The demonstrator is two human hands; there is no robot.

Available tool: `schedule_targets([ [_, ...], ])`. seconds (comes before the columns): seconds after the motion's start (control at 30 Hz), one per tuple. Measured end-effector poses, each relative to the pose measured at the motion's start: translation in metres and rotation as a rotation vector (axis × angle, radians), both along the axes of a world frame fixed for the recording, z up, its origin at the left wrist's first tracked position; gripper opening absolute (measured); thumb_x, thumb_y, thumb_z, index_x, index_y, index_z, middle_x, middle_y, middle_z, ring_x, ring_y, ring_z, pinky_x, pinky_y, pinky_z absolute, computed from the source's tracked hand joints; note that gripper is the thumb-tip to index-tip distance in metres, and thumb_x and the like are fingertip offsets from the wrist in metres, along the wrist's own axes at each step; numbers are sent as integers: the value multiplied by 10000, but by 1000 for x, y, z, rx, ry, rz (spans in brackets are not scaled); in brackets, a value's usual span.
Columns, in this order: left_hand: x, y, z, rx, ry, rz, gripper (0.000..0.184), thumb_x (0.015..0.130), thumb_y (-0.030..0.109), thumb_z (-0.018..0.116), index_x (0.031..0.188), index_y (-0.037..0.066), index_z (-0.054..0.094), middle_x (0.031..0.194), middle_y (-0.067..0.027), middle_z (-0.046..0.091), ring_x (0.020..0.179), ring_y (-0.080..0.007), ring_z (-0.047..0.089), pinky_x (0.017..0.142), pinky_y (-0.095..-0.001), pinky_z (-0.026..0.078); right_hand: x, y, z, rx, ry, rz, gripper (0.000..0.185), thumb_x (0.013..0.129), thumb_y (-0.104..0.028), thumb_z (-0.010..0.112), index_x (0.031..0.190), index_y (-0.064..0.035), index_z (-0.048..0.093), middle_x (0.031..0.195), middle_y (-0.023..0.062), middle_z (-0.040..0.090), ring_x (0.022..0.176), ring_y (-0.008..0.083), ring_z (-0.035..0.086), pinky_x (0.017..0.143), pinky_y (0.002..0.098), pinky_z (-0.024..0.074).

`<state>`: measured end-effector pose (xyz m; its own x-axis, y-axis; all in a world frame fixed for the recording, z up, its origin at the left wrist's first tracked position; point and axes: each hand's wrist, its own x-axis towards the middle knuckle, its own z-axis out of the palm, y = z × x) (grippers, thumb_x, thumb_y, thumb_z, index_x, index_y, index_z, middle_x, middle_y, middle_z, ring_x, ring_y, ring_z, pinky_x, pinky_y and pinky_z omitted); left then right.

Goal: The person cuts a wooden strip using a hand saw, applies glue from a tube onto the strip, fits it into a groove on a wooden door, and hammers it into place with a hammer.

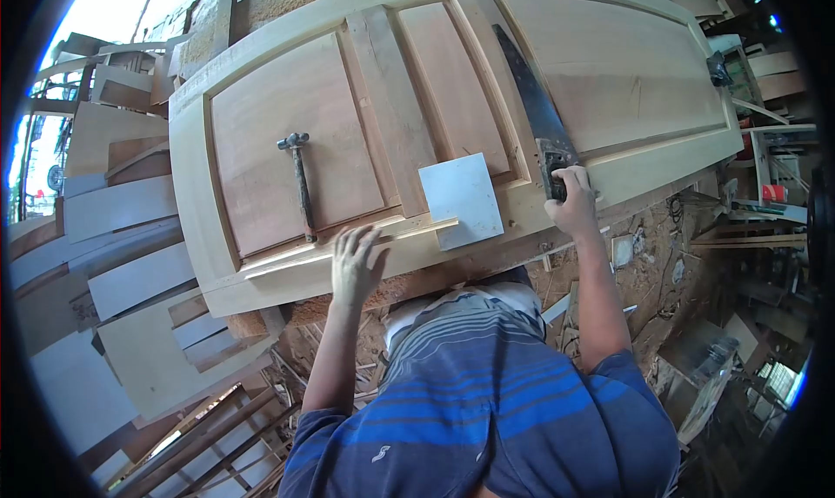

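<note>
The handsaw (532, 98) lies across the panelled door (409, 54), its handle clamped in the right hand's (573, 200) curled fingers. The left hand (355, 256), fingers slightly apart, is near a thin wood strip (422, 231) crossing the white board (462, 193). No lettering is readable.

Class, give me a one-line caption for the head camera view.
Right hand grips a saw over a panelled door; left hand open near a hammer.

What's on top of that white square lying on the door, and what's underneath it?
One end of a thin wooden strip lies across the white square. The square covers part of the door; whatever is directly beneath it can't be seen.
</note>
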<state>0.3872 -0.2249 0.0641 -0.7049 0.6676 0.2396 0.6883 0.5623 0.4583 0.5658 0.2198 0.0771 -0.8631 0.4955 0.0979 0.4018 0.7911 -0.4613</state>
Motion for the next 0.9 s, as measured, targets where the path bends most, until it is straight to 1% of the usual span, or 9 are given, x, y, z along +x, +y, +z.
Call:
schedule_targets([
  [0.13,14,69,6,120,-64,-183,388,891,156,885,1258,128,762,1270,-92,742,1198,-325,685,1060,-490,537,5,5,-19,10,-126,1,481,765,-9,730,1238,-34,643,1232,223,657,1234,465,601,1089,559,491],
  [0.23,22,103,-8,138,-70,-270,294,914,140,857,1198,134,784,1160,-67,747,1102,-298,693,977,-453,548,2,12,-29,49,38,54,379,843,-37,772,1195,-30,630,1122,229,676,1124,475,639,975,552,516],
  [0.33,25,114,-20,174,-20,-278,190,928,133,833,1116,141,808,1042,-36,734,995,-270,681,896,-435,536,2,7,-20,-101,246,-179,257,942,-101,790,1125,-25,626,1000,229,681,960,493,653,848,541,525],
  [0.37,27,112,-23,185,-16,-284,189,926,135,834,1113,140,808,1043,-36,733,995,-271,679,896,-436,535,4,8,-15,-12,348,-158,213,1013,-160,789,1051,-37,620,889,176,667,774,410,655,720,476,517],
  [0.47,31,105,-21,193,-5,-302,193,917,129,835,1108,141,809,1037,-35,729,990,-274,671,888,-437,530,27,-27,36,-350,385,-245,197,1032,-156,777,991,-53,614,829,87,645,713,230,637,667,394,495],
  [0.5,32,104,-19,193,0,-304,196,913,125,835,1106,141,809,1034,-34,728,988,-275,669,884,-438,528,37,-46,50,-470,432,-246,226,1025,-171,803,974,-67,609,795,-2,620,728,88,579,649,314,469],
  [0.53,34,102,-20,172,-1,-295,196,910,120,833,1103,142,808,1035,-34,729,988,-276,667,883,-437,527,48,-63,56,-560,466,-213,239,1007,-175,826,972,-69,614,789,-15,624,729,75,576,647,303,470],
  [0.63,36,104,-23,147,-18,-268,188,900,100,828,1082,139,804,1042,-35,732,986,-282,667,872,-431,527,70,-106,86,-719,393,-134,257,956,-167,880,957,-78,639,772,-33,631,712,59,572,633,292,475],
  [0.9,41,109,-25,165,-2,-189,206,862,44,841,1048,120,794,1031,-55,760,945,-295,685,850,-439,545,110,-121,37,-775,245,173,247,946,-160,888,910,-73,660,680,38,656,571,149,644,555,337,484],
])
